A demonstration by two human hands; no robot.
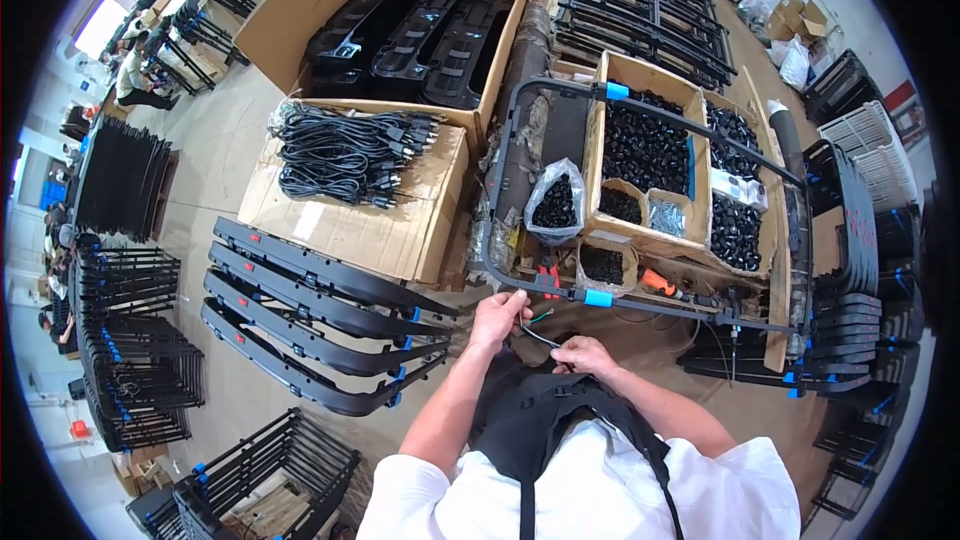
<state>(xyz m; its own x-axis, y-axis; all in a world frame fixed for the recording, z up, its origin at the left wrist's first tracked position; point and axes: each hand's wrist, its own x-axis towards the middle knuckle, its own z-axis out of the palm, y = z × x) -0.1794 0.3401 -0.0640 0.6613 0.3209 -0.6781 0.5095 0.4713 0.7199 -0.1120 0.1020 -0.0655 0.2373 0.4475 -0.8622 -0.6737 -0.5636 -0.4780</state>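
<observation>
A large black metal tube frame [505, 140] with blue clips lies across the boxes in front of me. My left hand [497, 318] grips its near bar, next to a blue clip [597, 298]. My right hand [583, 353] is closed on thin wires [540, 330], green and white, that run up toward the bar. A black panel [520, 420] rests against my lap under both hands.
Cardboard boxes of small black parts [645, 145] and a bag of them [556, 202] sit ahead. Black cable bundles [345, 155] lie on a carton at left. Curved black bars [320, 320] are stacked on the floor. Frame stacks [850, 280] stand at right. People work far left.
</observation>
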